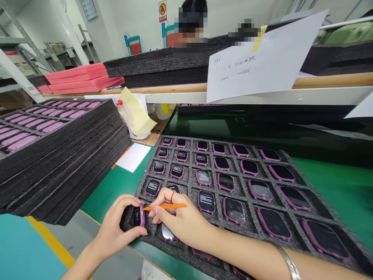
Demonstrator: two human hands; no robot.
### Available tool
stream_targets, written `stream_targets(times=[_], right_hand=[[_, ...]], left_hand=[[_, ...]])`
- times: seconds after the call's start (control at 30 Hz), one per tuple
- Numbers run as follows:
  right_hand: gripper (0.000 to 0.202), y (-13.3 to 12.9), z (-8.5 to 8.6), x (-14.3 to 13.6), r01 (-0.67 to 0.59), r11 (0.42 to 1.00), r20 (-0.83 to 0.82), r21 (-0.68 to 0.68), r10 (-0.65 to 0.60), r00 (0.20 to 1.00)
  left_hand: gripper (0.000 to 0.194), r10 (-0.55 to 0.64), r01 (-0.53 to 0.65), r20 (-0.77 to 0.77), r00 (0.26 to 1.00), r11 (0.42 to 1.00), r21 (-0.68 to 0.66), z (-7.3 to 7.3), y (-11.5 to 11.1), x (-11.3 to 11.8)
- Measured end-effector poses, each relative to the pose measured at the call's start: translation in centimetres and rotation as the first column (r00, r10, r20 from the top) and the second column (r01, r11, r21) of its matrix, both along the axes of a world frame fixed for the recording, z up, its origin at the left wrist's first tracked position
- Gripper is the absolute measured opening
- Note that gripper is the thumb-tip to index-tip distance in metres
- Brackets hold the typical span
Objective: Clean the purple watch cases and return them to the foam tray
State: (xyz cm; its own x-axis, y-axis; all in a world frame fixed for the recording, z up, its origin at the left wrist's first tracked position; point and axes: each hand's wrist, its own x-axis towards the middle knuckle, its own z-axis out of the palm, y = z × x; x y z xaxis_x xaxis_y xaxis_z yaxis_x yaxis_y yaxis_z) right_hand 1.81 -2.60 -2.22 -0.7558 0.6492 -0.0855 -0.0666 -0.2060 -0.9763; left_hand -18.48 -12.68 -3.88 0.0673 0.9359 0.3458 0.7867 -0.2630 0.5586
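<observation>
My left hand (118, 221) grips a purple smartwatch case (142, 214) between thumb and fingers, turned on its edge at the near left corner of the foam tray. In my right hand (177, 216) is a thin orange pointed stick (167, 206), pinched like a pen. Its tip meets or almost meets the side of the watch case. Under both hands lies the dark grey foam tray (189, 182), its compartments holding rows of purple watch cases with dark screens. White text shows on several screens, such as the watch (206, 202) beside my right hand.
At left stands a tall stack of black foam trays (72, 155) with purple cases on top. A white pad (133, 157) lies on the green table (97, 198). Above runs a shelf (171, 98) bearing pink foam (84, 79) and a taped paper (256, 62). A person (190, 29) sits beyond.
</observation>
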Motion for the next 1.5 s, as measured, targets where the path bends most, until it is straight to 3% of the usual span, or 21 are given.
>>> stream_targets(times=[0.27, 0.5, 0.6, 0.73, 0.87, 1.03, 1.17, 1.37, 1.5], right_hand=[[0.011, 0.1, 0.3, 0.2, 0.004, 1.0, 0.01, 0.024, -0.004, 1.0], [0.013, 1.7, 1.2, 0.3, 0.052, 0.998, -0.01, 0.042, -0.051, 0.999], [0.01, 3.6, 2.1, 1.0, 0.155, 0.981, -0.028, 0.113, -0.153, 0.988], [0.003, 5.7, 2.0, 1.8, 0.255, 0.941, -0.031, 0.222, -0.255, 0.967], [0.005, 6.2, 1.0, 2.0, 0.259, 0.935, -0.033, 0.241, -0.259, 0.965], [0.006, 6.3, 0.5, 1.6, 0.232, 0.94, -0.033, 0.25, -0.231, 0.972], [0.004, 6.6, 0.3, 0.9, 0.195, 0.951, -0.032, 0.24, -0.193, 0.981], [0.009, 6.4, 0.0, 0.3, 0.142, 0.96, -0.034, 0.241, -0.137, 0.99], [0.007, 6.2, 0.0, 0.4, 0.146, 0.953, -0.022, 0.266, -0.146, 0.989]], left_hand=[[0.043, -0.017, 0.014, -0.036, 0.999, 0.997, -0.071, 0.6, 0.2, -0.4], [0.035, -0.147, 0.102, -0.1, 0.984, 0.926, -0.363, 4.4, 1.4, -0.8], [0.023, -0.188, 0.137, -0.142, 0.972, 0.943, -0.304, 5.4, 2.9, -0.2], [0.016, -0.182, 0.129, -0.355, 0.917, 0.977, -0.168, 5.0, 5.9, 1.2], [0.02, -0.213, 0.165, -0.415, 0.885, 0.975, -0.148, 4.4, 7.9, 1.6], [0.022, -0.21, 0.182, -0.39, 0.897, 0.977, -0.108, 4.4, 7.5, -0.2], [0.022, -0.188, 0.181, -0.308, 0.933, 0.982, -0.051, 3.4, 6.9, -1.4], [0.017, -0.175, 0.171, -0.244, 0.954, 0.985, -0.037, 2.3, 7.0, -1.5], [0.028, -0.109, 0.104, -0.208, 0.972, 0.994, -0.035, 2.1, 7.0, -1.5]])
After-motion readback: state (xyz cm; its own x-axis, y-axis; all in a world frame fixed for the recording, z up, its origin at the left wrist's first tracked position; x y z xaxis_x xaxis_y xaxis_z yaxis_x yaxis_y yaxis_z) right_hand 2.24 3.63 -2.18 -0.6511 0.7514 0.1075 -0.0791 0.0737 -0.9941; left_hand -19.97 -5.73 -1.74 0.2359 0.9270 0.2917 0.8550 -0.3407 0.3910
